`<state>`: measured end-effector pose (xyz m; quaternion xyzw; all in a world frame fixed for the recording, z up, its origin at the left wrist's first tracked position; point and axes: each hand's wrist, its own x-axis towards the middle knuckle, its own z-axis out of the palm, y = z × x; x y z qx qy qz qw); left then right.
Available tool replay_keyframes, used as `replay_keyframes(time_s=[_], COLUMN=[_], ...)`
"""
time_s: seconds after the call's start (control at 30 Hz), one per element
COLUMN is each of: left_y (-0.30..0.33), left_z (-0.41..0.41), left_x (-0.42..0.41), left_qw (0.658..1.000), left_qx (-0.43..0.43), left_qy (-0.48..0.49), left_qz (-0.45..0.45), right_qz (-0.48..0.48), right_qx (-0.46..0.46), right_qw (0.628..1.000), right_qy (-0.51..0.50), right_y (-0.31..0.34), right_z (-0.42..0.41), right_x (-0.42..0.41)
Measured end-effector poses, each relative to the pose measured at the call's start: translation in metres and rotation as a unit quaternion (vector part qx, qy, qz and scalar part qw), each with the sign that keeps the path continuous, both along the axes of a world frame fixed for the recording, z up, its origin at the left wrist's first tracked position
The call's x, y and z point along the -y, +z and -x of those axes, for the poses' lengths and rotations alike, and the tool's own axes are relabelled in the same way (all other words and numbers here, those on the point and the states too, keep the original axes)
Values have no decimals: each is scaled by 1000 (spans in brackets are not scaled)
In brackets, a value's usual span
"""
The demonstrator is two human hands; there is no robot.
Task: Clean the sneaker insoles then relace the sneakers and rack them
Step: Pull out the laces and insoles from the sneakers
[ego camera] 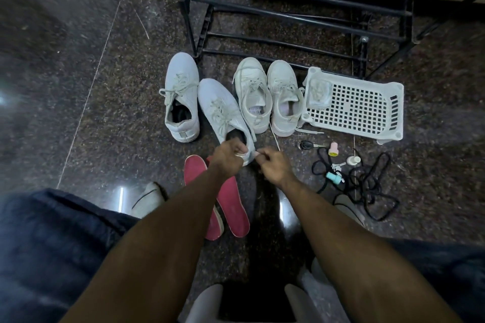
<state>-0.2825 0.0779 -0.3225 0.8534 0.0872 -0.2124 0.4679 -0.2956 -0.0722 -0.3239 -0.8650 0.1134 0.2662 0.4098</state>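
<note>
Several white laced sneakers stand on the dark floor before a black rack (pixel 288 8). My left hand (pixel 227 156) grips the heel collar of the tilted second sneaker (pixel 223 110), fingers curled over its rim. My right hand (pixel 274 165) pinches the same heel from the right side. The leftmost sneaker (pixel 181 97) stands apart with a dark opening. A cream pair (pixel 267 94) sits to the right. Two red insoles (pixel 231 204) lie under my left forearm, one overlapping the other.
A white perforated plastic basket (pixel 362 110) lies on its side at the right, with a crumpled cloth (pixel 319 92) in it. Black laces (pixel 367 183), small bottles (pixel 353 160) and a key (pixel 307 145) are scattered below it. A loose white lace (pixel 309 130) trails by the cream pair.
</note>
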Motion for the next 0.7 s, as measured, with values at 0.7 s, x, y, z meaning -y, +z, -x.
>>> replay_keyframes(time_s=[0.7], left_y=[12], left_z=[30], left_x=[10], left_qw=[982], left_qx=[-126], left_qy=[121], left_qz=[-72], right_qz=[143], right_qx=[-194], right_qw=[960], right_qy=[139], right_y=[16], right_z=[48], right_x=[10])
